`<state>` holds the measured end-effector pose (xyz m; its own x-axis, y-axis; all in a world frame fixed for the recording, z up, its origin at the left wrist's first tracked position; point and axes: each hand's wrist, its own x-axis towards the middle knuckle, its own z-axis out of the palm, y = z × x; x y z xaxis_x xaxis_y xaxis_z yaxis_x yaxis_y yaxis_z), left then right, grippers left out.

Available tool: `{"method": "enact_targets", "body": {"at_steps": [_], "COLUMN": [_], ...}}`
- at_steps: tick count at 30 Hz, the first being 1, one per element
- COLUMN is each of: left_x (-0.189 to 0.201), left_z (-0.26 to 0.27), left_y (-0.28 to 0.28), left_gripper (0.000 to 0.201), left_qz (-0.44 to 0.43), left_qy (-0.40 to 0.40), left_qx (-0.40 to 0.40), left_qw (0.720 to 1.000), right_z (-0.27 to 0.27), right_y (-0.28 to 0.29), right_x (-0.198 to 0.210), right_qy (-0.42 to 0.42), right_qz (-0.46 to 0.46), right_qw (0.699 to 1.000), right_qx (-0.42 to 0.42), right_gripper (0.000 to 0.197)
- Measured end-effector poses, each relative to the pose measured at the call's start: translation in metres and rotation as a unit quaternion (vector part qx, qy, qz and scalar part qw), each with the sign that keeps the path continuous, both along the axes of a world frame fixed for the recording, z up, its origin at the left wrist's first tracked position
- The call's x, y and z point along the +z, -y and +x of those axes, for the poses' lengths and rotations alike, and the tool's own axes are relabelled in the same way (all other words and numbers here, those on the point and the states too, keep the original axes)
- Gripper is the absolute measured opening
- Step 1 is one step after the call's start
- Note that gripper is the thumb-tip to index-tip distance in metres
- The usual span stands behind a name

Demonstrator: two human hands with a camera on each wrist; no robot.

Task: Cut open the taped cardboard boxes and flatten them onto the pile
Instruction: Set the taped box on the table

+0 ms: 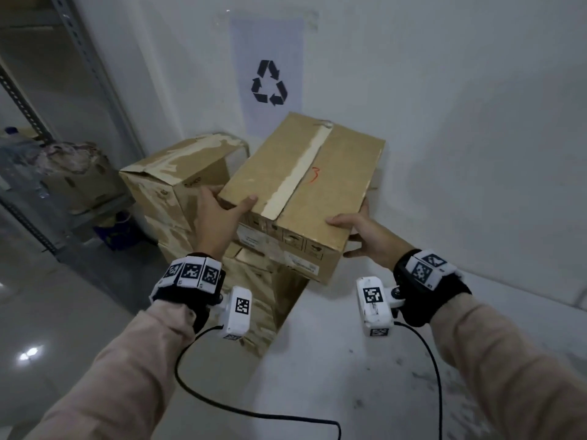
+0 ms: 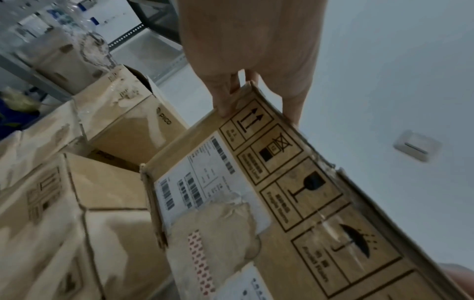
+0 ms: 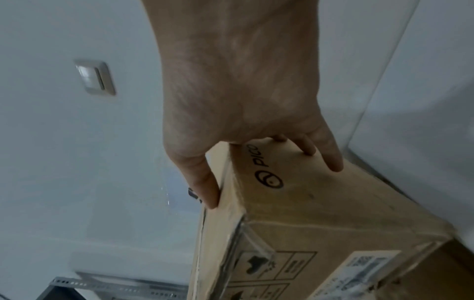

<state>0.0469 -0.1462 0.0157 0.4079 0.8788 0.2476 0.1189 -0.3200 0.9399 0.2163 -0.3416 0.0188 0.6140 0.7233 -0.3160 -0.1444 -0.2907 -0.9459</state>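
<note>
A brown taped cardboard box (image 1: 305,192) is held up, tilted, above other boxes. A strip of tape (image 1: 298,173) runs along its top seam beside a red mark. My left hand (image 1: 222,214) grips its near left corner, thumb on top, fingers down the left side. My right hand (image 1: 355,230) grips the near right corner, thumb on top, fingers spread on the right side. The left wrist view shows the box's labelled front face (image 2: 256,192) and my left hand (image 2: 256,97) clasping the corner. The right wrist view shows my right hand (image 3: 256,158) on the box (image 3: 320,213).
Several worn cardboard boxes (image 1: 171,185) stand stacked below and to the left, against a white wall carrying a recycling sign (image 1: 269,82). A metal shelf rack (image 1: 41,173) with bags and a box stands at left. A white table (image 1: 365,376) lies near right. Cables (image 1: 254,414) hang from my wrists.
</note>
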Motion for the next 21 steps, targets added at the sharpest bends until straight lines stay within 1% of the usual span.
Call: {"method": "enact_targets", "body": {"at_steps": [2, 5, 8, 10, 12, 14, 16, 17, 21], "left_x": [-0.002, -0.018, -0.049, -0.074, -0.097, -0.114, -0.124, -0.127, -0.136], "left_z": [0.005, 0.014, 0.027, 0.038, 0.05, 0.063, 0.077, 0.084, 0.104], "left_y": [0.041, 0.11, 0.184, 0.23, 0.277, 0.321, 0.359, 0.375, 0.422], "left_gripper": [0.064, 0.066, 0.071, 0.066, 0.057, 0.048, 0.044, 0.044, 0.048], "left_qz": [0.009, -0.015, -0.031, -0.041, -0.05, -0.057, -0.06, -0.057, -0.047], "left_qy": [-0.024, -0.067, -0.104, -0.125, -0.138, -0.141, -0.149, -0.159, -0.212], "left_qx": [-0.02, -0.074, -0.133, -0.164, -0.201, -0.24, -0.272, -0.29, -0.356], "left_qw": [0.999, 0.995, 0.985, 0.978, 0.968, 0.959, 0.949, 0.942, 0.909], "right_z": [0.006, 0.013, 0.021, 0.025, 0.029, 0.033, 0.037, 0.04, 0.048], "right_y": [0.047, 0.128, 0.215, 0.27, 0.322, 0.37, 0.412, 0.431, 0.489], "right_x": [-0.003, -0.015, -0.033, -0.047, -0.058, -0.067, -0.073, -0.077, -0.089], "right_qy": [0.0, 0.002, -0.004, -0.011, -0.015, -0.021, -0.031, -0.036, -0.053], "right_qz": [-0.005, -0.032, -0.062, -0.085, -0.108, -0.133, -0.154, -0.161, -0.181], "right_qw": [1.0, 0.999, 0.996, 0.993, 0.988, 0.982, 0.975, 0.972, 0.962], "right_qx": [-0.011, -0.023, -0.057, -0.084, -0.106, -0.134, -0.156, -0.167, -0.197], "right_gripper": [0.082, 0.074, 0.075, 0.072, 0.07, 0.076, 0.08, 0.079, 0.067]}}
